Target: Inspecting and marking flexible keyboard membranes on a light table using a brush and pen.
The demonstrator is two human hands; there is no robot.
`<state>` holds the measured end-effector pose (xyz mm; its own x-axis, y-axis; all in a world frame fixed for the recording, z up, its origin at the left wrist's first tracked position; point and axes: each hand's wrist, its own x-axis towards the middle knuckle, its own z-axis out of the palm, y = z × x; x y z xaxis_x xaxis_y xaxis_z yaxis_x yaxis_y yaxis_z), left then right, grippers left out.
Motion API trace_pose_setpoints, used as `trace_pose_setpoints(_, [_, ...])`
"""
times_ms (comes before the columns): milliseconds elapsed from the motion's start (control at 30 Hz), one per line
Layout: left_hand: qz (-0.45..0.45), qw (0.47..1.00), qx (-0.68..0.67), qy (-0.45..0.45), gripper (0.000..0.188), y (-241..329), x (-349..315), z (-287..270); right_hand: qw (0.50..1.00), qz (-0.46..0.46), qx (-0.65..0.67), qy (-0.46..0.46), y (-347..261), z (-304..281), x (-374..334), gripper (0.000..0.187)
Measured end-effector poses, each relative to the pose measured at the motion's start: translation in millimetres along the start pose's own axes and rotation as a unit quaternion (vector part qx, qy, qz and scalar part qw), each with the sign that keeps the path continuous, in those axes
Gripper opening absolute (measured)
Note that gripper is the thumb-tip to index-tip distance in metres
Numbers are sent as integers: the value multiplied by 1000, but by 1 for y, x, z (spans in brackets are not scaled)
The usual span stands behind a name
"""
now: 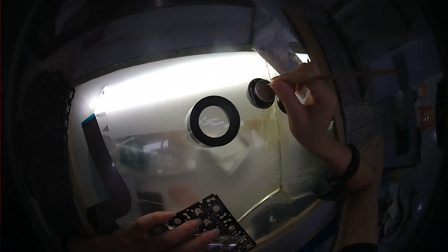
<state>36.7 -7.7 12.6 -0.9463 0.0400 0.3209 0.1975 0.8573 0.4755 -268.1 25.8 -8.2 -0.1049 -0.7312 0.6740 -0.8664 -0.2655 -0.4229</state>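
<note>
At the lower edge my left hand [161, 233] holds a black perforated plate [223, 221], marked with many pale spots and cutouts like a circuit board. Its fingers lie apart across the plate's top, and the thumb is hidden. My right hand [310, 107], at the upper right, is closed in a pinch around a thin wooden stick [359, 73]. The stick's lower end reaches a small round dark pot [260, 93] with a brownish inside; its very tip cannot be made out. Another dark round thing is partly covered by my right fingers.
A black ring [233, 122], perhaps a magnifier or tape roll, stands mid-surface on the pale glossy worktop [163, 168]. Along the left lies a dark flat strip [105, 158] with a teal end. Bright light glares at the back. A clear plastic bag [275, 42] hangs beyond my right hand.
</note>
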Motion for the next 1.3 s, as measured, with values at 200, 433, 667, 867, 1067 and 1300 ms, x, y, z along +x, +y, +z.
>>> trace_pose_setpoints(200, [-6,1000,16,9,22,0,1,1,1000,-3,10,-5,3,1,-2,5])
trace_pose_setpoints(433, [-5,1000,18,13,20,0,2,1,1000,-13,-3,-11,2,-2,-1,5])
trace_pose_setpoints(667, [-8,1000,20,6,21,-1,2,1,1000,10,23,16,1,1,1,7])
trace_pose_setpoints(867, [-8,1000,17,-1,21,0,1,0,999,18,36,11,0,0,0,5])
trace_pose_setpoints(1067, [-12,1000,24,0,18,0,1,1,996,47,74,23,-4,0,-1,4])
trace_pose_setpoints(1300, [49,992,111,-34,23,-6,3,1,994,58,95,-15,-32,-21,-1,10])
